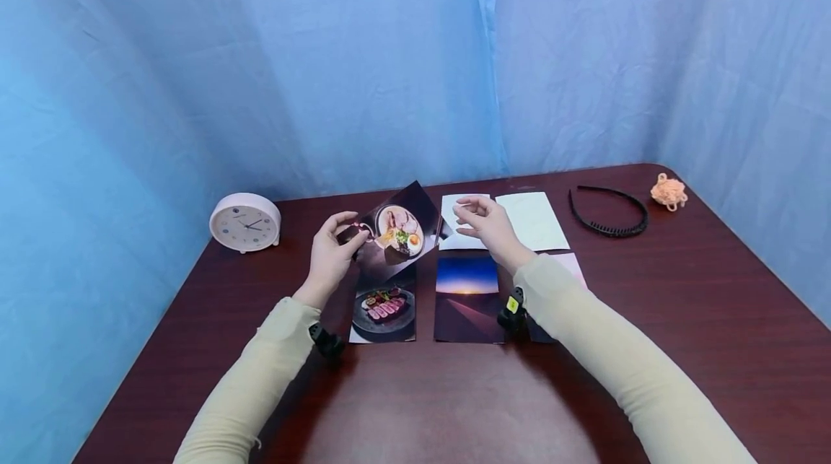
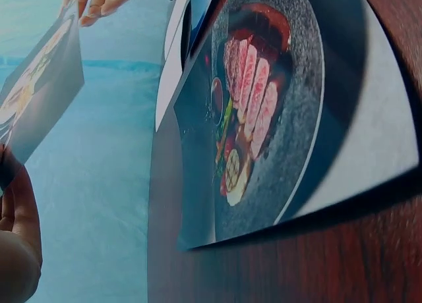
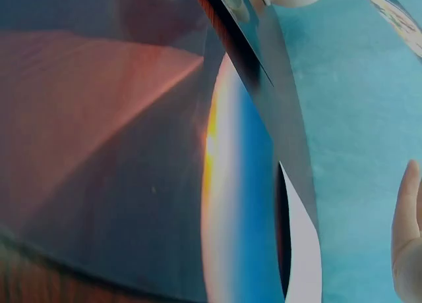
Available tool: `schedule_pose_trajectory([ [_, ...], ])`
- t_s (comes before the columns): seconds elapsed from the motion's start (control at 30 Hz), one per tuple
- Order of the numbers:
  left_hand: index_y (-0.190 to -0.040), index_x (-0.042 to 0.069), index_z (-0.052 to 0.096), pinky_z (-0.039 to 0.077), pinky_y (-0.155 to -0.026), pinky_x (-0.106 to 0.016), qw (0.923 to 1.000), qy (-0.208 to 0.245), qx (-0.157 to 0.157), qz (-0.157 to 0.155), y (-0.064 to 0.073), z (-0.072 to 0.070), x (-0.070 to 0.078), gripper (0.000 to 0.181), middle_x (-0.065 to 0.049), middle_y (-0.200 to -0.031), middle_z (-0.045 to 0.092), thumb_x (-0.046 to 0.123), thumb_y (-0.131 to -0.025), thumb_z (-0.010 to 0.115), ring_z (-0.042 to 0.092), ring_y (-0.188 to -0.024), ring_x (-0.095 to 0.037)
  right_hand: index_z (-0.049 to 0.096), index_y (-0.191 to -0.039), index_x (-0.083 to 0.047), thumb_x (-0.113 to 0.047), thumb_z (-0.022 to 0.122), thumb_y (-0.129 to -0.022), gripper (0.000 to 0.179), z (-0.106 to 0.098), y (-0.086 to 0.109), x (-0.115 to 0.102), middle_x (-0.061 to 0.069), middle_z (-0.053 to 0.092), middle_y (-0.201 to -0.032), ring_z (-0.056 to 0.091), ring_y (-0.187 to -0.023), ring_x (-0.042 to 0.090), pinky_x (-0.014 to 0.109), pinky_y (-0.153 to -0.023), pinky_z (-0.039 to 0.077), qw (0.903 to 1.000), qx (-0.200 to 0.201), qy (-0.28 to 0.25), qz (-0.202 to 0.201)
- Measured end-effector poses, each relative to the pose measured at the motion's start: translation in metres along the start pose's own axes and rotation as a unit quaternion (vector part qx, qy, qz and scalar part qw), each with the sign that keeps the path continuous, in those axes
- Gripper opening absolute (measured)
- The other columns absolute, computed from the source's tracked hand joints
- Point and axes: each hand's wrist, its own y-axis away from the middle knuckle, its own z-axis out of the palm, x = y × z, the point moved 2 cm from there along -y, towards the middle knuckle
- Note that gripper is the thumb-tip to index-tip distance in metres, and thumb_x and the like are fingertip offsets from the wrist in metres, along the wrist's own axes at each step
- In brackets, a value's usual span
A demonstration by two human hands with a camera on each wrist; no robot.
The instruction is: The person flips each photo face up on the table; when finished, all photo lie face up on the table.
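Observation:
My left hand (image 1: 327, 255) pinches a glossy photo print of a ramen bowl (image 1: 412, 213) by its left side, holding it tilted above the table. Close to the print's right corner is my right hand (image 1: 490, 227), its fingers loosely bent with nothing between them. In the right wrist view, the right hand's fingers (image 3: 407, 207) stand apart from the ramen print (image 3: 399, 16). Beneath the raised print lies a print of sliced steak on a dark plate (image 1: 386, 309), its top part covered. A sunset print (image 1: 467, 298) lies below the right hand.
Two white sheets (image 1: 532, 221) lie behind the sunset print. My right forearm partly hides another print (image 1: 573, 266). A white round clock (image 1: 244, 223) stands at the left. Toward the right are a black toothed headband (image 1: 617, 232) and a peach-coloured looped bundle (image 1: 669, 192). Blue curtains hang behind the table.

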Motion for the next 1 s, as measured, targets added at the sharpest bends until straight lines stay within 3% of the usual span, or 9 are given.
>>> schedule_pose_trajectory([
  [0.1, -0.125, -0.002, 0.054, 0.048, -0.064, -0.014, 0.9999, -0.008, -0.008, 0.0, 0.001, -0.002, 0.0, 0.042, -0.026, -0.11, 0.064, -0.001, -0.085, 0.066, 0.06, -0.079, 0.001, 0.048, -0.13, 0.003, -0.017, 0.057, -0.096, 0.041, 0.0, 0.0, -0.003, 0.007, 0.057, -0.102, 0.059, -0.094, 0.017, 0.043, -0.09, 0.052, 0.9997, -0.016, 0.018, 0.0],
  [0.27, -0.125, 0.0, 0.054, 0.049, -0.067, -0.015, 0.9994, -0.023, -0.025, -0.007, 0.002, -0.002, -0.001, 0.043, -0.025, -0.105, 0.066, 0.0, -0.084, 0.068, 0.061, -0.079, 0.001, 0.048, -0.132, 0.0, -0.017, 0.059, -0.094, 0.043, 0.003, 0.0, -0.008, 0.014, 0.054, -0.111, 0.056, -0.109, 0.033, 0.05, -0.092, 0.049, 0.9974, -0.053, 0.048, 0.0],
  [0.33, -0.126, 0.003, 0.054, 0.049, -0.066, -0.016, 0.9989, -0.031, -0.034, -0.009, 0.003, -0.002, -0.001, 0.044, -0.024, -0.103, 0.066, 0.002, -0.084, 0.069, 0.061, -0.077, 0.002, 0.047, -0.134, -0.002, -0.017, 0.06, -0.094, 0.044, 0.005, 0.0, -0.009, 0.017, 0.054, -0.114, 0.053, -0.113, 0.04, 0.05, -0.092, 0.049, 0.9955, -0.07, 0.064, 0.0],
  [0.47, -0.127, 0.009, 0.055, 0.048, -0.064, -0.02, 0.9972, -0.051, -0.053, -0.009, 0.004, -0.001, 0.001, 0.044, -0.022, -0.1, 0.067, 0.006, -0.085, 0.07, 0.061, -0.073, -0.001, 0.046, -0.137, -0.007, -0.018, 0.063, -0.092, 0.049, 0.011, 0.002, -0.012, 0.021, 0.053, -0.122, 0.056, -0.111, 0.036, 0.045, -0.088, 0.052, 0.9862, -0.106, 0.127, -0.007],
  [0.6, -0.126, 0.01, 0.056, 0.047, -0.061, -0.021, 0.9952, -0.069, -0.069, -0.005, 0.005, 0.0, 0.003, 0.043, -0.018, -0.096, 0.069, 0.007, -0.085, 0.07, 0.061, -0.071, -0.002, 0.048, -0.136, -0.012, -0.021, 0.066, -0.089, 0.051, 0.017, 0.006, -0.013, 0.017, 0.053, -0.127, 0.057, -0.108, 0.032, 0.04, -0.081, 0.055, 0.965, -0.133, 0.223, -0.033],
  [0.73, -0.126, 0.009, 0.056, 0.041, -0.055, -0.022, 0.9927, -0.086, -0.084, -0.004, 0.005, 0.002, 0.004, 0.044, -0.013, -0.083, 0.067, 0.009, -0.085, 0.071, 0.052, -0.06, -0.005, 0.055, -0.129, -0.011, -0.018, 0.067, -0.088, 0.044, 0.026, 0.012, -0.014, 0.013, 0.061, -0.117, 0.059, -0.105, 0.03, 0.043, -0.087, 0.051, 0.9352, -0.152, 0.304, -0.098],
  [0.87, -0.126, 0.009, 0.057, 0.037, -0.055, -0.023, 0.9906, -0.103, -0.09, 0.007, 0.004, 0.004, 0.006, 0.044, -0.012, -0.077, 0.065, 0.01, -0.084, 0.071, 0.045, -0.057, -0.008, 0.063, -0.117, -0.008, -0.013, 0.067, -0.087, 0.03, 0.032, 0.017, -0.016, 0.009, 0.068, -0.108, 0.062, -0.103, 0.026, 0.043, -0.093, 0.047, 0.9138, -0.169, 0.341, -0.142],
  [1.0, -0.124, 0.009, 0.057, 0.046, -0.061, -0.021, 0.9901, -0.095, -0.102, 0.019, 0.003, 0.005, 0.008, 0.041, -0.017, -0.093, 0.07, 0.008, -0.084, 0.071, 0.059, -0.069, -0.004, 0.067, -0.11, -0.007, -0.011, 0.067, -0.087, 0.023, 0.036, 0.019, -0.018, 0.008, 0.07, -0.106, 0.063, -0.101, 0.022, 0.04, -0.091, 0.048, 0.8995, -0.192, 0.361, -0.155],
])
